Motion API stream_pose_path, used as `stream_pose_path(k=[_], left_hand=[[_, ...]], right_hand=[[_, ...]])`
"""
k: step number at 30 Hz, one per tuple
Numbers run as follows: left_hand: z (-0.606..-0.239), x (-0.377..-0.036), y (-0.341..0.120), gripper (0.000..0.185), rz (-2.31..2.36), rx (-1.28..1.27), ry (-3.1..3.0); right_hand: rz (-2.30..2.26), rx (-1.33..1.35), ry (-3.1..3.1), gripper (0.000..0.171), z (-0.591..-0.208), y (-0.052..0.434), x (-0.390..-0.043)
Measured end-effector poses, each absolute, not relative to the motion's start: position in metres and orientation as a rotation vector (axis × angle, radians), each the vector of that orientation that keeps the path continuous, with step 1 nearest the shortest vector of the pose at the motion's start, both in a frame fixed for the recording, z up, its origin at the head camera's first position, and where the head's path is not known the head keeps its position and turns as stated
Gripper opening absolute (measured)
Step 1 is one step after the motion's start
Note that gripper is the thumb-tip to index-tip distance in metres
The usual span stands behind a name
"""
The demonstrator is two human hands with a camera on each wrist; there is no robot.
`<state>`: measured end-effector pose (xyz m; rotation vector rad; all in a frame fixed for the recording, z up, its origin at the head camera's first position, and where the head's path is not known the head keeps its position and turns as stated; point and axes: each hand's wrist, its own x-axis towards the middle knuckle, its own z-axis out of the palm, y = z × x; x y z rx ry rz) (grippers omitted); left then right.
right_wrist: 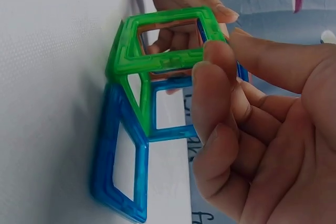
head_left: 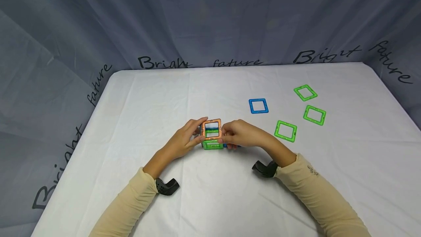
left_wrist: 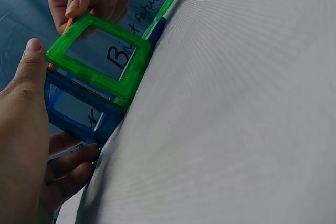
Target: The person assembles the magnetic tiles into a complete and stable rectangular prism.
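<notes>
A small box of magnetic tiles stands on the white table between the two hands. Its top is an orange square tile (head_left: 212,120), and a green tile (head_left: 212,145) forms the front. My left hand (head_left: 180,141) grips the box from the left, thumb at the near upper edge and fingers behind. A blue tile (left_wrist: 73,128) makes the side by that palm. At the right upper edge, my right hand (head_left: 245,134) pinches the orange tile between thumb and fingers. Another blue tile (right_wrist: 105,150) lies flat at the box's foot, partly under the right hand in the head view.
Loose on the right of the table lie a blue square tile (head_left: 260,111) and three green ones, the nearest green tile (head_left: 284,138) close to the right forearm. Black wrist devices (head_left: 167,187) jut inward from both sleeves. A grey curtain (head_left: 210,17) hangs behind the table.
</notes>
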<state>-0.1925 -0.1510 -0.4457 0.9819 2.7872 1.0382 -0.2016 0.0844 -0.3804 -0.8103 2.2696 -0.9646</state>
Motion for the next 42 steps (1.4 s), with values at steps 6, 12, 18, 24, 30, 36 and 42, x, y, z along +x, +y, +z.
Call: stream_pose_path(k=[6, 12, 18, 24, 30, 36, 42], left_hand=[[-0.445, -0.192, -0.151, 0.070, 1.030, 0.975, 2.784], [-0.445, -0.192, -0.151, 0.076, 1.004, 0.954, 2.793], [-0.445, -0.191, -0.152, 0.078, 1.011, 0.938, 2.800], [-0.444, -0.191, -0.152, 0.074, 1.031, 0.955, 2.793], [-0.444, -0.191, -0.151, 0.077, 1.020, 0.959, 2.796], [-0.445, -0.192, -0.151, 0.079, 1.009, 0.967, 2.795], [-0.444, -0.192, -0.151, 0.080, 1.015, 0.962, 2.784]], right_hand=[[-1.081, -0.758, 2.158, 0.023, -0.385, 0.086, -0.204], [-1.165, -0.682, 2.121, 0.026, -0.388, 0.084, -0.206], [-1.211, -0.607, 2.134, 0.024, -0.390, 0.079, -0.205], [-1.258, -0.508, 2.135, 0.030, -0.391, 0.078, -0.205], [-1.373, -0.420, 1.994, 0.029, -0.395, 0.078, -0.207], [-1.433, -0.405, 1.887, 0.028, -0.400, 0.080, -0.210], [-1.448, -0.407, 1.843, 0.029, -0.403, 0.082, -0.212]])
